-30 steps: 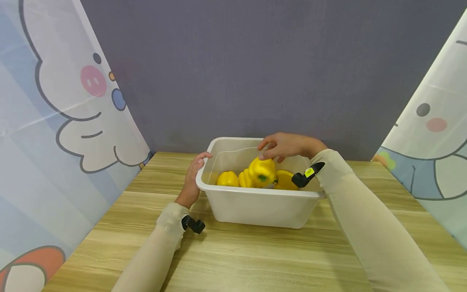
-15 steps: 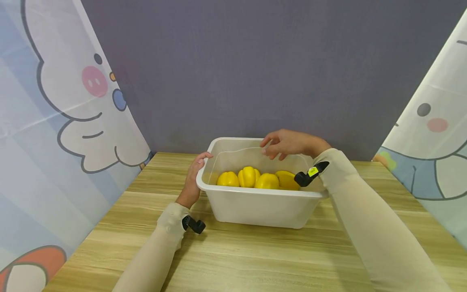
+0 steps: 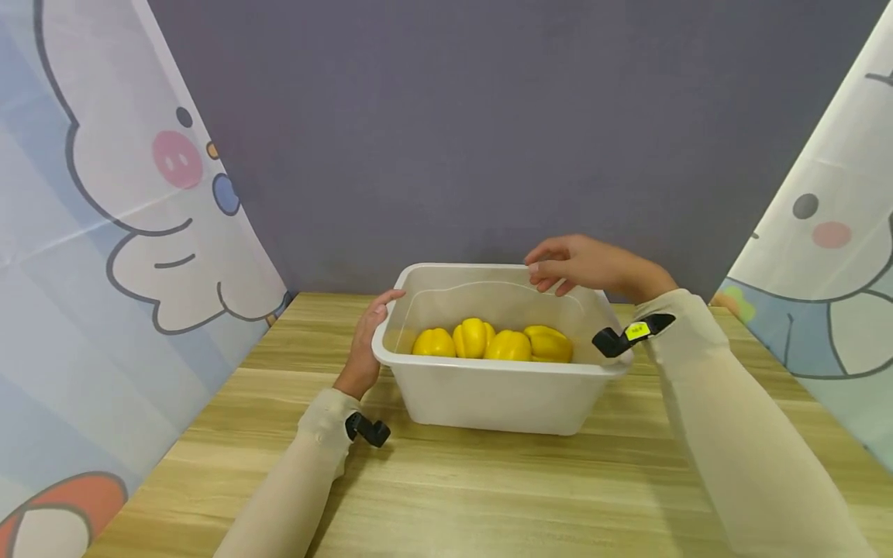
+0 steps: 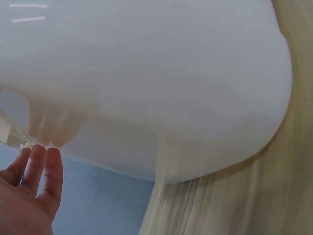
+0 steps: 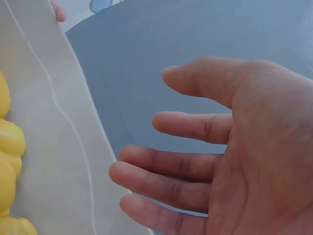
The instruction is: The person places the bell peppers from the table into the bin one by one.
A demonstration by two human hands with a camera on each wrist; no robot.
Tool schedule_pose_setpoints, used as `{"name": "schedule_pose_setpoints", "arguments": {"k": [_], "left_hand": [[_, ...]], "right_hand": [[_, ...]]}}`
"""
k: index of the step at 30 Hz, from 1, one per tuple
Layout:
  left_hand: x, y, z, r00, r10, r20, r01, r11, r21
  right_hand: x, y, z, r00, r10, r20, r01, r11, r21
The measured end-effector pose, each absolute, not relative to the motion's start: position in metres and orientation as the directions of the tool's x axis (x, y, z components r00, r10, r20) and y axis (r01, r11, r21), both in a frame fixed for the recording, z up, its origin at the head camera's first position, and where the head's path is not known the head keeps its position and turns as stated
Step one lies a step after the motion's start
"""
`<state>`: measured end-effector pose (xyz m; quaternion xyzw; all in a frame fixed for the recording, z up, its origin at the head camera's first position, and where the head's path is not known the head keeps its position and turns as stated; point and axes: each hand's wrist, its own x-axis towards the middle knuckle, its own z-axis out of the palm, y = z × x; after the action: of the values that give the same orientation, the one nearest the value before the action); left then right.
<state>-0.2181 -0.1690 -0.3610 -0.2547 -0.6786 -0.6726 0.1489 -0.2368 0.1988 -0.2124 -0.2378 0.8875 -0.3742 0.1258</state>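
Several yellow bell peppers point(image 3: 508, 346) lie side by side on the floor of a white plastic bin point(image 3: 502, 395). At the bin's left end my left hand point(image 3: 364, 341) holds the rim, one digit over the edge and other fingers outside. In the left wrist view those fingers point(image 4: 53, 178) meet the rim from the outer side. Above the back right rim hovers my right hand point(image 3: 593, 267), fingers spread and slightly bent, holding nothing. The right wrist view shows its bare palm point(image 5: 264, 181) beside the bin wall, with yellow peppers point(image 5: 7, 142) at the left.
The bin stands on a wood-grain table point(image 3: 446, 496). A dark grey panel point(image 3: 488, 139) rises close behind it. Cartoon-printed sheets point(image 3: 125, 256) flank the table on both sides.
My right hand let go of a yellow bell pepper, which dropped into the bin among the others. The hand then moved up and to the right. My left hand stayed at the rim.
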Motion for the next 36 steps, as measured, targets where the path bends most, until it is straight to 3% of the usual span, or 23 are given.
{"name": "schedule_pose_setpoints", "arguments": {"k": [14,21,30,36], "left_hand": [[-0.216,-0.186,-0.363,-0.793,0.096,0.601,0.602,-0.025,0.798],[-0.214,-0.192,-0.366,-0.796,0.088,0.598,0.603,0.031,0.797],[-0.217,-0.191,-0.360,-0.809,0.089,0.581,0.585,0.029,0.810],[-0.216,-0.191,-0.363,-0.818,0.066,0.571,0.571,-0.014,0.821]], "right_hand": [[-0.219,0.225,-0.231,-0.903,-0.400,0.157,-0.367,0.528,-0.766],[-0.199,0.245,-0.238,-0.920,-0.346,0.184,-0.350,0.515,-0.782],[-0.176,0.270,-0.257,-0.898,-0.334,0.287,-0.432,0.537,-0.725],[-0.168,0.273,-0.270,-0.908,-0.273,0.317,-0.414,0.475,-0.777]]}}
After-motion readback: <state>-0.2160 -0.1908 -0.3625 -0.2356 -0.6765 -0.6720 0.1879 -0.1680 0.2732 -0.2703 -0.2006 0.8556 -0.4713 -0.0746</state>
